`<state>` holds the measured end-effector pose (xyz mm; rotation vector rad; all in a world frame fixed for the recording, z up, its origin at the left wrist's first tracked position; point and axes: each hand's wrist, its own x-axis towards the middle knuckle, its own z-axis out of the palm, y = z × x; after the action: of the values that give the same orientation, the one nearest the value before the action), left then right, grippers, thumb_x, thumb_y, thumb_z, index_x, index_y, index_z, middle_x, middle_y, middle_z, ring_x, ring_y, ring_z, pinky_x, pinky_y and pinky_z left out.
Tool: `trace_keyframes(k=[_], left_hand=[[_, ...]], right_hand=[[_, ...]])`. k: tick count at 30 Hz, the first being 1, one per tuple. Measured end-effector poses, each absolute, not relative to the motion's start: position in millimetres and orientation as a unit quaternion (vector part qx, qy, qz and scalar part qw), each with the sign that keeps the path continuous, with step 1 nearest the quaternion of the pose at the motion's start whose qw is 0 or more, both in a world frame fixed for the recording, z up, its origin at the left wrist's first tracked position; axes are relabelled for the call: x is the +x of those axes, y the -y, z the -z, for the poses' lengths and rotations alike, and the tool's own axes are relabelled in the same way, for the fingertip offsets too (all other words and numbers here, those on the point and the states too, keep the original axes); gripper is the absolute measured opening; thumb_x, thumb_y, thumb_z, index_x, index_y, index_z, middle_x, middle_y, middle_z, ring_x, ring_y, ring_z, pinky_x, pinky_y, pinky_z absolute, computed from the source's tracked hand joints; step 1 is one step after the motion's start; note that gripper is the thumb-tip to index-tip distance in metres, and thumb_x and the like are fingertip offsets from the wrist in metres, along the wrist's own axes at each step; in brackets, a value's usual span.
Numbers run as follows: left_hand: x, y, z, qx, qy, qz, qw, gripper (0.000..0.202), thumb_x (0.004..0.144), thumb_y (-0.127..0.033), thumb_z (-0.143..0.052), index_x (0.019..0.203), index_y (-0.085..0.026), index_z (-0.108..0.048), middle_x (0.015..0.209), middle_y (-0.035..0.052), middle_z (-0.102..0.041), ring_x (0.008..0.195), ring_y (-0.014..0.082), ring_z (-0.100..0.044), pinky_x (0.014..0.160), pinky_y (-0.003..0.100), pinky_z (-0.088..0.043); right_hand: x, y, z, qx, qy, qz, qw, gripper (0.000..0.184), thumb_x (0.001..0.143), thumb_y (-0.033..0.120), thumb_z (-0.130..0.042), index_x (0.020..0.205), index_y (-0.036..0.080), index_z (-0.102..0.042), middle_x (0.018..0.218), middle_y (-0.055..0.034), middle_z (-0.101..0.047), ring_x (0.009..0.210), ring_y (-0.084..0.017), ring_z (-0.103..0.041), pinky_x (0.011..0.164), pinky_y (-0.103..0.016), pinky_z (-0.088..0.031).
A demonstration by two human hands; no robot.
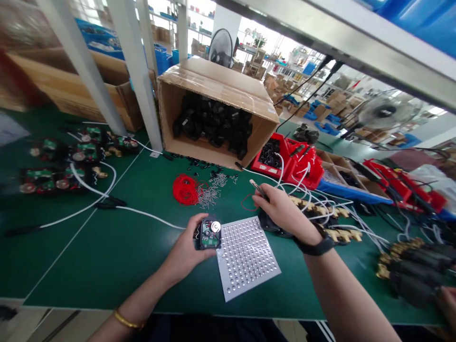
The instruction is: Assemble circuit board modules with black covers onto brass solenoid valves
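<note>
My left hand (188, 247) grips a small black housing (211, 232) with its open face up. Inside it are a green circuit board and a round silver disc, and a white cable runs off to the left. A slim tool with a pale end (257, 187) is held in the closed fingers of my right hand (276, 206); its kind is unclear. By those fingertips is a thin red ring (248, 203), and I cannot tell whether it touches them. Between my hands lies a pale sheet (249, 256) covered with rows of small shiny domes.
Behind are a red ring pile (185, 189), scattered screws (210, 194) and a cardboard box (217, 80) of black parts. Red bins (302, 164) and cabled brass-fitted units (342, 235) stand right. More circuit-board units (81, 152) lie left. Another person's hand (448, 299) shows at right.
</note>
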<state>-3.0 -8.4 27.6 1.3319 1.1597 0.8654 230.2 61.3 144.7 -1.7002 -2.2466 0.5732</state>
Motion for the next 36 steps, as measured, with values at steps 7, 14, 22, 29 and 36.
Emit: trace_keyframes(k=[7,14,22,29,36], left_hand=[[-6.8,9.6,-26.3,0.564,-0.460,-0.410,0.550,0.064,0.062,-0.023,-0.074,0.119,-0.024,-0.046,0.122,0.0046,-0.052,0.111,0.0233,-0.050,0.096,0.035,-0.039],[-6.8,7.9,-8.9,0.582,-0.432,-0.437,0.533,0.055,0.065,-0.029,-0.074,0.114,-0.021,-0.053,0.120,0.0073,-0.054,0.113,0.0244,-0.050,0.101,0.037,-0.035],[-5.9,7.2,-14.0,0.584,-0.429,-0.436,0.533,0.061,0.058,-0.022,-0.080,0.113,-0.024,-0.053,0.116,0.0040,-0.056,0.111,0.0224,-0.050,0.099,0.036,-0.036],[-6.9,7.2,-9.9,0.577,-0.436,-0.431,0.539,0.065,0.055,-0.023,-0.081,0.114,-0.022,-0.053,0.121,0.0070,-0.053,0.115,0.0252,-0.048,0.101,0.040,-0.034],[-7.7,6.7,-16.3,0.604,-0.439,-0.410,0.524,0.059,0.058,-0.022,-0.079,0.112,-0.023,-0.055,0.123,0.0073,-0.052,0.119,0.0255,-0.044,0.104,0.041,-0.031]], right_hand=[[165.4,-0.1,-164.0,-0.478,0.801,-0.344,0.110,0.013,0.085,0.024,-0.049,0.072,0.021,-0.048,0.065,0.0003,-0.055,0.056,-0.013,-0.048,0.051,-0.024,-0.032],[132.7,-2.1,-105.8,-0.489,0.792,-0.352,0.095,0.004,0.084,0.017,-0.050,0.080,0.019,-0.051,0.078,-0.0031,-0.061,0.069,-0.016,-0.053,0.059,-0.026,-0.032],[145.2,-20.6,-113.1,-0.529,0.766,-0.342,0.128,0.012,0.083,0.017,-0.052,0.072,0.019,-0.048,0.065,0.0020,-0.054,0.059,-0.012,-0.047,0.053,-0.023,-0.028],[155.4,-24.5,-92.4,-0.551,0.759,-0.319,0.135,0.014,0.084,0.018,-0.051,0.071,0.019,-0.046,0.069,0.0008,-0.053,0.063,-0.013,-0.048,0.058,-0.025,-0.031],[175.7,-46.0,-77.3,-0.479,0.811,-0.307,0.134,0.011,0.086,0.018,-0.048,0.075,0.017,-0.048,0.078,-0.0016,-0.052,0.072,-0.014,-0.047,0.067,-0.026,-0.036]])
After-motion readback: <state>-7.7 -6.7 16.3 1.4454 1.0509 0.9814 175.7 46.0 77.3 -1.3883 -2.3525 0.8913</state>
